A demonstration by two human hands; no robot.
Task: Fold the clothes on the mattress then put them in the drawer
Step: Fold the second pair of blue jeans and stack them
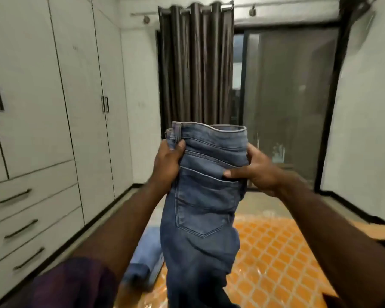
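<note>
A pair of blue jeans (200, 207) hangs in the air in front of me, waistband up and back pocket facing me. My left hand (167, 165) grips the left side of the waistband. My right hand (253, 172) grips the right side, thumb lying across the pocket top. The legs hang down over the orange patterned mattress (280, 258) and run out of view at the bottom. A second, lighter blue garment (145, 265) lies folded on the mattress's left edge. Three drawers (20, 227) with dark handles sit low in the white wardrobe on the left.
The white wardrobe (53, 85) with closed doors fills the left wall. A dark curtain (196, 67) and a glass sliding door (289, 103) stand at the far end. A strip of floor (111, 207) runs between wardrobe and mattress. A white wall is on the right.
</note>
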